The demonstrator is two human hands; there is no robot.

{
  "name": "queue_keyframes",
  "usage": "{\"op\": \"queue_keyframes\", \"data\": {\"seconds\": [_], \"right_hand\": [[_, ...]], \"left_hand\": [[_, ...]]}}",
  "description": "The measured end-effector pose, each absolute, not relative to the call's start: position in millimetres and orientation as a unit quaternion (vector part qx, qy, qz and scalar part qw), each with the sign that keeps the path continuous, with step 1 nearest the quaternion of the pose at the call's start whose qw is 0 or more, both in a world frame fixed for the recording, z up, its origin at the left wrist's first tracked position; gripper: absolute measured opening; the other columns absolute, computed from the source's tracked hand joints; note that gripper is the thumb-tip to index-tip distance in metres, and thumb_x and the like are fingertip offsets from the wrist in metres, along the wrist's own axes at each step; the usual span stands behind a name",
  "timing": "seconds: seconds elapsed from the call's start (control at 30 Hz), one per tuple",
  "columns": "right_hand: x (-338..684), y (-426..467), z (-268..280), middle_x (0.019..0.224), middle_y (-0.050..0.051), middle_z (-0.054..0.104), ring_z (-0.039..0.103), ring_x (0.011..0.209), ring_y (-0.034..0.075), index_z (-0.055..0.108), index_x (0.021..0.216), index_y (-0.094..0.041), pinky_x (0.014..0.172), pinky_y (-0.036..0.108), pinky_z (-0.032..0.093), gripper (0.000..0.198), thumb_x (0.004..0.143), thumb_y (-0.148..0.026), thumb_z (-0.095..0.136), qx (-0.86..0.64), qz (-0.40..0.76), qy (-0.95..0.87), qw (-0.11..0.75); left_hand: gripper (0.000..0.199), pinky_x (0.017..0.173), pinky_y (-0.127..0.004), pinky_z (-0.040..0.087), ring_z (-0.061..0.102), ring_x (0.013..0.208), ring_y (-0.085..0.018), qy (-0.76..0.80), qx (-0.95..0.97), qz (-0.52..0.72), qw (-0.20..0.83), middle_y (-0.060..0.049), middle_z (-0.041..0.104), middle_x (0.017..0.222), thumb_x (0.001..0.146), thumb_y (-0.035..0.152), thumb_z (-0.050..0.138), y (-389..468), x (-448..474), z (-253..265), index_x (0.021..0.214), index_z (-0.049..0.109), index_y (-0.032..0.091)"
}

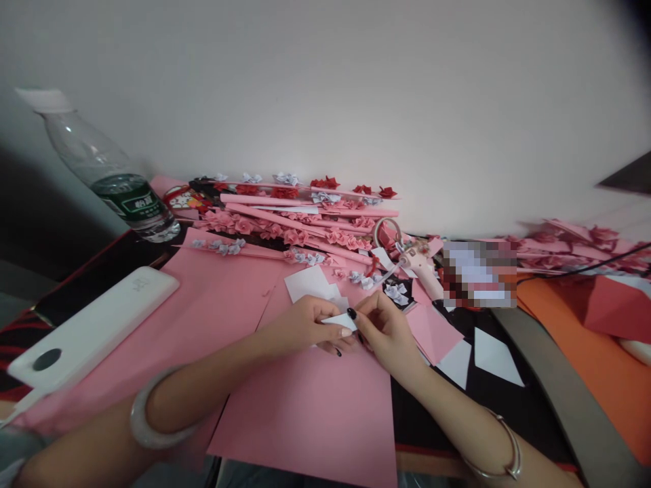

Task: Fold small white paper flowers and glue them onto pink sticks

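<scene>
A small piece of folded white paper is pinched between my two hands above a large pink paper sheet. My left hand grips its left side, thumb along the top. My right hand pinches its right end between thumb and fingers. Just behind my left hand lie loose white paper squares. Beside my right hand rests a stack of pink paper squares, with white paper pieces to its right.
Pink paper rods with folded paper flowers lie along the wall. A water bottle and a white power bank stand at the left. A glue gun, a roll of tape and orange paper lie to the right.
</scene>
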State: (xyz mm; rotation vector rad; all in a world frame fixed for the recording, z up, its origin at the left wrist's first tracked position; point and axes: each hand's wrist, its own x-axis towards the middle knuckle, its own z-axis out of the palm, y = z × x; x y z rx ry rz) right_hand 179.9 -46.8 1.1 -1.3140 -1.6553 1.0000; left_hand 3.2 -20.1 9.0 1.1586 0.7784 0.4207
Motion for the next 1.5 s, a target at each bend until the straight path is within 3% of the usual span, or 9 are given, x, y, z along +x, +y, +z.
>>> {"op": "queue_keyframes", "data": {"seconds": [0.33,0.57,0.77,1.5], "right_hand": [[177.1,-47.7,4.3,0.052,-0.008,0.042,0.038,0.042,0.008,0.038,0.079,-0.021,0.041,0.02,0.029,0.014,0.086,-0.031,0.045,-0.514,0.455,-0.622,0.376],[178.7,-48.0,10.1,0.045,-0.006,0.042,0.035,0.04,0.008,0.038,0.062,-0.019,0.041,0.02,0.027,0.036,0.091,-0.039,0.033,-0.496,0.467,-0.65,0.337],[178.3,-46.4,11.6,0.046,-0.005,0.04,0.037,0.043,0.008,0.035,0.055,-0.019,0.043,0.019,0.028,0.037,0.089,-0.034,0.039,-0.505,0.405,-0.694,0.314],[180.5,-45.4,14.1,0.048,-0.005,0.044,0.039,0.042,0.009,0.035,0.061,-0.02,0.044,0.021,0.03,0.032,0.091,-0.03,0.031,-0.493,0.386,-0.729,0.276]], "left_hand": [[0.016,0.066,-0.026,0.052,0.066,0.078,-0.018,0.349,0.524,0.198,0.751,-0.008,0.07,0.083,0.073,0.027,0.062,-20.8,2.4,11.2,0.08,0.063,0.013],[0.018,0.063,-0.025,0.052,0.067,0.077,-0.019,0.342,0.54,0.189,0.746,-0.009,0.07,0.082,0.074,0.03,0.062,-21.6,1.5,12.8,0.08,0.063,0.012],[0.023,0.064,-0.027,0.053,0.067,0.077,-0.021,0.33,0.539,0.17,0.756,-0.01,0.07,0.084,0.072,0.033,0.065,-23.0,2.8,10.5,0.081,0.062,0.012],[0.026,0.066,-0.029,0.052,0.067,0.08,-0.022,0.339,0.518,0.166,0.768,-0.011,0.07,0.086,0.073,0.037,0.062,-20.6,2.2,7.4,0.083,0.063,0.013]]}}
